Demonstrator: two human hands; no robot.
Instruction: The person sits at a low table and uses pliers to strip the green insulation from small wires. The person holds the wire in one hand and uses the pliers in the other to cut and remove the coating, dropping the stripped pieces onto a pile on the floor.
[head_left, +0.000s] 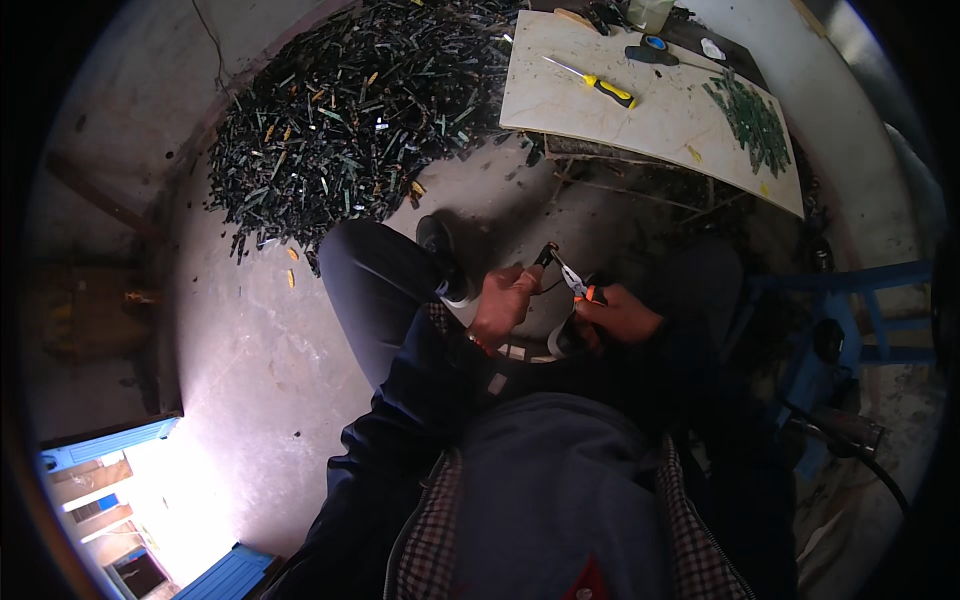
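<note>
My left hand (504, 301) grips a small dark piece (547, 254) with a reddish-brown end, its tip pointing up and away from me. My right hand (624, 313) is closed on needle-nose pliers (574, 281) with orange-and-black handles. The jaws of the pliers reach the upper end of the dark piece; whether they clamp it is too small to tell. A thin dark wire or strip curves between the two hands. Beyond them, on a pale board (592, 124), lie a yellow-and-black screwdriver (611, 91) and a dark-handled tool (651, 55).
A large heap of small dark strips (337, 127) covers the floor ahead on the left. Green strips (750, 124) lie at the board's right end, beside blue tape (654, 43) farther back. A blue stool or chair (840, 330) holding dark items stands at right. My knees flank my hands.
</note>
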